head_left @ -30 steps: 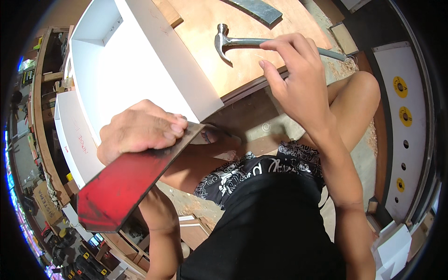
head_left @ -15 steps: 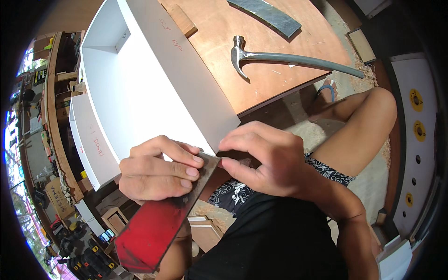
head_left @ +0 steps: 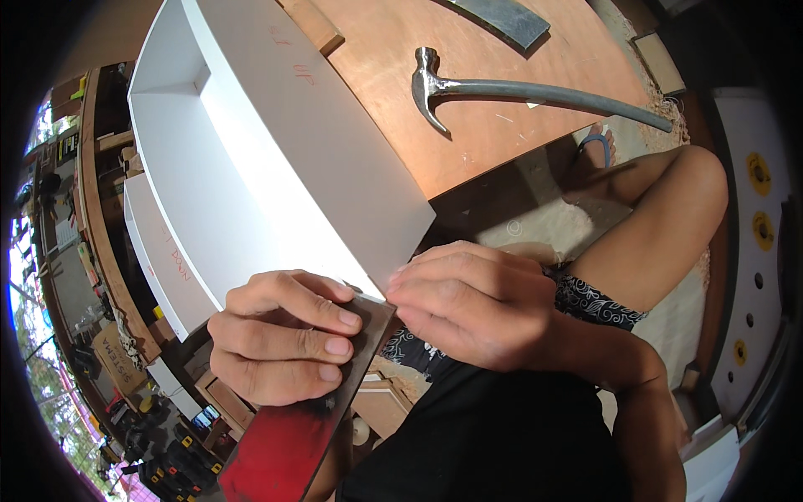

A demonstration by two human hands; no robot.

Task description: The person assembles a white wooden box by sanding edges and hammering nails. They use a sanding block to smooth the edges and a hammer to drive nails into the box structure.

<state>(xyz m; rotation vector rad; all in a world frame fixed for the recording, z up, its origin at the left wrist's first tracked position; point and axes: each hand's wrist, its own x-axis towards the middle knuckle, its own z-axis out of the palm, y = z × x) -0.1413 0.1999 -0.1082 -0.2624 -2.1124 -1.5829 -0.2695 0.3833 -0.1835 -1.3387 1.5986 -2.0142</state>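
Observation:
A white open-fronted box [head_left: 335, 142] with red handwriting on its side lies tilted before me, one corner toward my body. At that corner my left hand [head_left: 280, 339] is closed over a long flat block [head_left: 284, 448] with a smudged red face and a worn grey-brown edge. The far end of this block meets the box's corner. My right hand [head_left: 477, 305] is pinched at the same corner, fingertips together against the block's end; whatever lies between them is hidden.
A claw hammer [head_left: 535, 92] with a grey handle rests on the plywood table [head_left: 376, 63], near a dark flat slab [head_left: 510, 25] and a wood strip [head_left: 314, 25]. Another white panel [head_left: 163, 251] stands at left. Shelves with tools line the left side.
My right hand's fingers have closed together at the corner, where thumb and forefinger were apart. My left hand keeps its hold on the red-faced block. The whole view has shifted slightly.

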